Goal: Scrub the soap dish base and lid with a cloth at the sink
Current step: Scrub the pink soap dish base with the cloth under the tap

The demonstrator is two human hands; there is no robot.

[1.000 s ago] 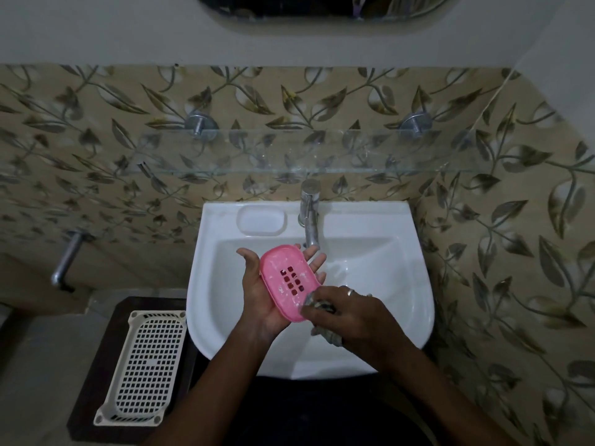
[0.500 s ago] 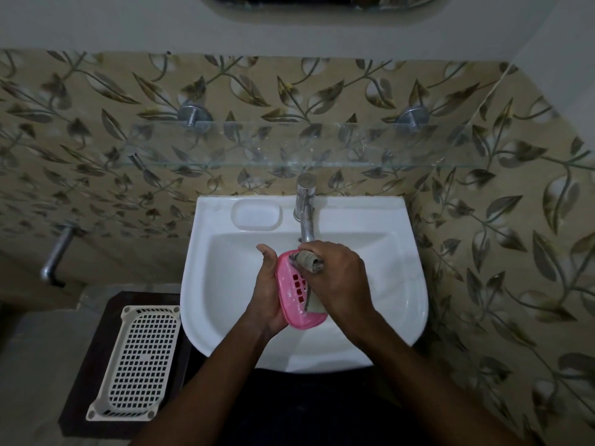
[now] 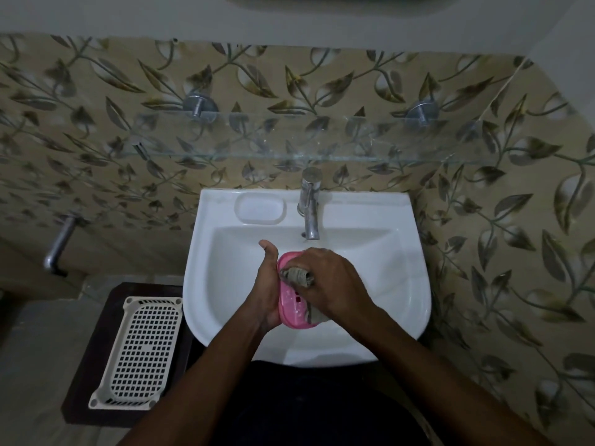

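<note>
Over the white sink [image 3: 225, 284] my left hand [image 3: 267, 284] holds a pink slotted soap dish part [image 3: 291, 305] from its left side, thumb pointing up. My right hand [image 3: 328, 284] grips a bunched grey cloth [image 3: 297, 276] and presses it onto the pink piece, covering most of it. Only a few slots and the lower end of the pink piece show. Whether this piece is the base or the lid is unclear.
A chrome tap [image 3: 309, 207] stands at the sink's back, with a moulded soap recess [image 3: 260, 208] to its left. A glass shelf [image 3: 289, 140] runs above. A white perforated tray [image 3: 141, 352] lies on a dark stand at the left. Tiled walls close in behind and right.
My right hand with the cloth has moved from the pink piece's lower right edge up onto its face. The pink piece has turned more edge-on in my left hand.
</note>
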